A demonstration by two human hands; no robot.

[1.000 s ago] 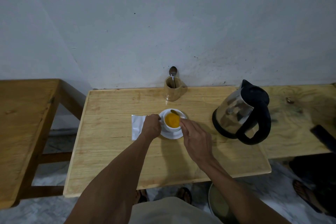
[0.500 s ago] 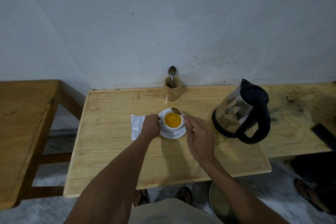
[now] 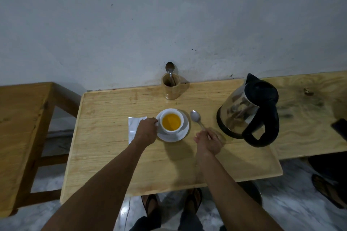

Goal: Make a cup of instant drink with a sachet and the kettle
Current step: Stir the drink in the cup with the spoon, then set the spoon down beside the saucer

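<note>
A white cup (image 3: 171, 112) full of orange drink stands on a white saucer (image 3: 183, 133) in the middle of the wooden table (image 3: 105, 152). My left hand (image 3: 147, 131) grips the cup's handle on its left side. A white sachet (image 3: 133, 126) lies flat beneath and left of that hand. My right hand (image 3: 208, 141) holds a metal spoon (image 3: 196, 118) by its handle, bowl pointing away, just right of the saucer and low over the table. The steel kettle (image 3: 242, 110) with a black handle stands to the right.
A wooden holder (image 3: 170, 94) with another spoon (image 3: 170, 68) stands at the back against the wall. A second wooden table (image 3: 309, 114) adjoins on the right with a dark phone (image 3: 340, 130) at its edge. A wooden bench (image 3: 20, 127) stands left.
My right hand has lifted the spoon out of the cup and carried it right, down beside the saucer. My left hand has stayed on the cup's handle.
</note>
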